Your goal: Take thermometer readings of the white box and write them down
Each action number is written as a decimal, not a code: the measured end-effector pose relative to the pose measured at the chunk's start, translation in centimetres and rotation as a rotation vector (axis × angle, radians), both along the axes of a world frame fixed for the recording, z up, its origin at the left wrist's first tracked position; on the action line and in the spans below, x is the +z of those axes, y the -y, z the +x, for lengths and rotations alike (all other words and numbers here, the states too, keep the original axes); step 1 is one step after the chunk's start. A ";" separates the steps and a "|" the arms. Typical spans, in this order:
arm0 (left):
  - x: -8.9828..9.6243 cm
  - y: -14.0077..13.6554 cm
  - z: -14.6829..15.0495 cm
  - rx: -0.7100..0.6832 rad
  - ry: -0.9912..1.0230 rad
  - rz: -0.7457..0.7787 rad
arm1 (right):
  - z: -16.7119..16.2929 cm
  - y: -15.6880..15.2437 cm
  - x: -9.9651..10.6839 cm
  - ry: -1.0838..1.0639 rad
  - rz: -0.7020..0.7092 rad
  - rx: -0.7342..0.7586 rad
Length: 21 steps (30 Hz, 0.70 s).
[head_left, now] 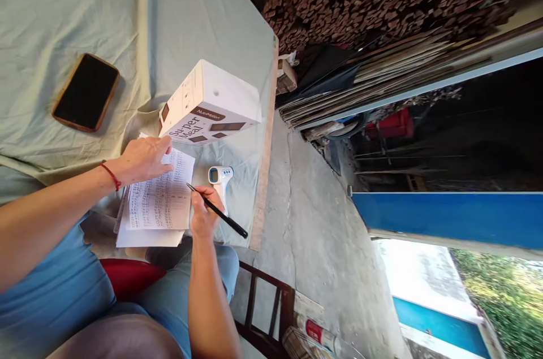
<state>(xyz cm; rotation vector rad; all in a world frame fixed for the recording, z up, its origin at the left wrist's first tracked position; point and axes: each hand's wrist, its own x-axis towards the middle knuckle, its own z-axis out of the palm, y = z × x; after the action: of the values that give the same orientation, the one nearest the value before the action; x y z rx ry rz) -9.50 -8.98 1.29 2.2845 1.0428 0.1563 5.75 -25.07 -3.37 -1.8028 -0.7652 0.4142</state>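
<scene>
A: Papers, lower left of centre. Left hand flat on their upper edge, fingers spread, pinning them. Right hand just right of them, gripping one black pen, tip at the sheet's edge.

B: Textures?

A: Thin sheets, dense handwritten columns; several stacked, count unclear. Wrinkled pale cloth beneath.

B: Others?

A: One white carton, one plastic thermometer, one dark phone at upper left.
</scene>
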 end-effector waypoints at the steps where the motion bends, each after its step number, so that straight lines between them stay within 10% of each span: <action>1: 0.1 0.3 0.0 -0.045 -0.022 0.000 | -0.2 -0.3 -0.3 -0.002 -0.011 0.007; 21: 1.0 1.5 0.6 -0.187 -0.202 -0.017 | -0.9 -1.0 -1.5 0.228 -0.047 0.139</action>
<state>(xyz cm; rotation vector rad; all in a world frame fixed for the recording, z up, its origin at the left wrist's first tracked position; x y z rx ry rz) -8.88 -10.49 2.32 2.4048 0.9166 -0.1618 4.85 -24.10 -4.90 -1.8677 -1.0514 0.3226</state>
